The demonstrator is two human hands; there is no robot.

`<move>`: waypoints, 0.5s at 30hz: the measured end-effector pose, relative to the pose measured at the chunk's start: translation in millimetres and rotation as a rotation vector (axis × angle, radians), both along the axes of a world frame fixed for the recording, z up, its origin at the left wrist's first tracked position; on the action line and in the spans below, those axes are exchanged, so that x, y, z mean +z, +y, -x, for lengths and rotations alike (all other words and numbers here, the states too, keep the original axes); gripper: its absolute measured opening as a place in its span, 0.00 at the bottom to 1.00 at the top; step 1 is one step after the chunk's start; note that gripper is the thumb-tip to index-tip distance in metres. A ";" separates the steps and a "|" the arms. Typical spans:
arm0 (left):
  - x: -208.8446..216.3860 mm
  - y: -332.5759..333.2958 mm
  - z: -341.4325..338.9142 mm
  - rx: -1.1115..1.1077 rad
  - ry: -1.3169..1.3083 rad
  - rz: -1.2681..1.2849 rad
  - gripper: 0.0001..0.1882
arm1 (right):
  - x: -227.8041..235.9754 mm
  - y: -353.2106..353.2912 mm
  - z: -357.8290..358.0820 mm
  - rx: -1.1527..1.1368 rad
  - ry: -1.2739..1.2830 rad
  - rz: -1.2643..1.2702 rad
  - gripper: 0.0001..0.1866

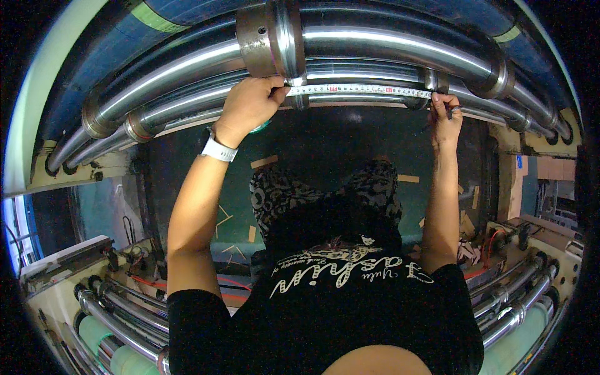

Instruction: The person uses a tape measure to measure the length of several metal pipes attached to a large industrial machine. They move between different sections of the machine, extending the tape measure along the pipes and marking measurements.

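Observation:
A white tape measure (359,90) is stretched level in front of the steel shafts, between my two hands. My left hand (253,106) is closed at its left part, thumb and fingers pinching the blade; a bit of green, perhaps the tape's case, shows under the palm. At the other end my right hand (445,115) pinches the tip of the blade, near a collar on the lower shaft (362,99). Above the tape runs a thicker polished shaft (400,47) with a wide brown steel collar (261,44) just beyond my left hand.
Blue rollers (144,31) lie at the far side. Smaller collars (100,115) sit toward the shaft ends, by the cream side frames. Cardboard strips (408,179) are scattered on the dark green floor. Behind me are more shafts (119,303), pale green rollers (94,331) and red hoses (490,247).

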State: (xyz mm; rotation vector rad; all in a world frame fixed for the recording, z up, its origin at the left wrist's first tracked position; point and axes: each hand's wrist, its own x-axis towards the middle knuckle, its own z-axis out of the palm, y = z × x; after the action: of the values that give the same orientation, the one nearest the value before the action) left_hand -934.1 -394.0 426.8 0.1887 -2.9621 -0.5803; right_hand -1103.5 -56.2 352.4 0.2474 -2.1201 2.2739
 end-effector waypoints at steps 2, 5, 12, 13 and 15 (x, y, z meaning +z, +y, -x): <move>3.6 3.4 0.2 0.024 -0.031 0.003 0.10 | 1.1 -0.2 -0.1 0.010 -0.010 -0.001 0.07; 2.1 4.7 1.2 0.029 -0.013 0.008 0.11 | 3.2 -0.9 -2.3 0.010 -0.006 0.004 0.06; 3.5 5.5 1.0 0.030 -0.005 0.047 0.11 | 2.8 -3.6 -4.0 0.004 -0.007 0.060 0.06; 4.5 5.8 0.7 0.035 -0.011 0.043 0.11 | 2.4 -4.0 -3.6 0.005 -0.009 0.073 0.06; 5.4 5.9 0.1 0.029 -0.009 0.040 0.11 | 3.4 -4.0 -4.3 0.000 -0.015 0.046 0.06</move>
State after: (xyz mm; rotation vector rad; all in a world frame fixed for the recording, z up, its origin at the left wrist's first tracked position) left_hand -934.2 -388.1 432.2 0.2312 -2.9714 -0.5173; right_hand -1099.1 -60.2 355.8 0.2302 -2.0720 2.3287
